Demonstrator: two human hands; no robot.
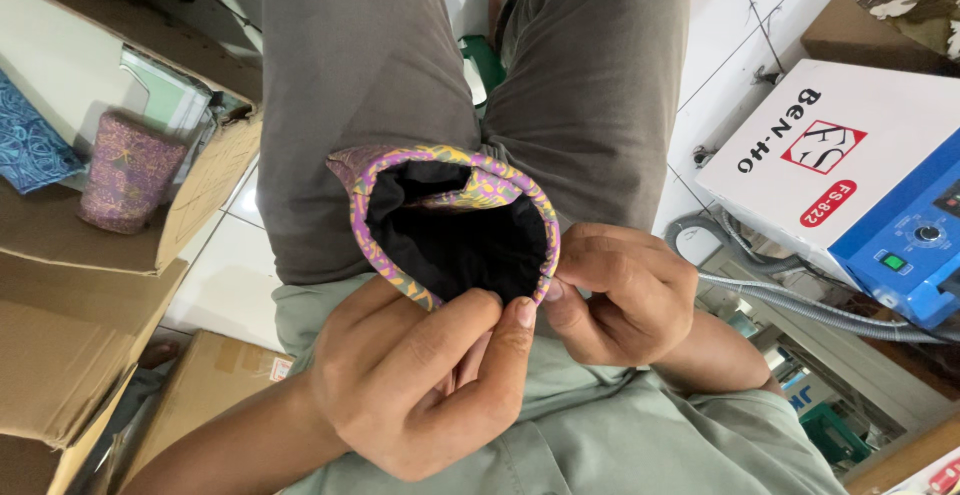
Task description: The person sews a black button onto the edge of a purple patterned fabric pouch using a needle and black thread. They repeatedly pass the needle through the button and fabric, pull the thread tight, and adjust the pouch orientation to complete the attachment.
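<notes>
While the left hand [420, 385] and right hand [620, 290] each pinch the rim of the purple-and-yellow patterned pouch [450, 220] lying on the lap, its black lining already gapes open, the rim seemingly only half worked round.

Your left hand [420, 380] and right hand [620, 290] pinch the pouch [450, 220] rim open over your lap.

white tiled floor [225, 265], cardboard boxes [70, 345] on one side, a white-and-blue machine [850, 185] opposite.
</notes>
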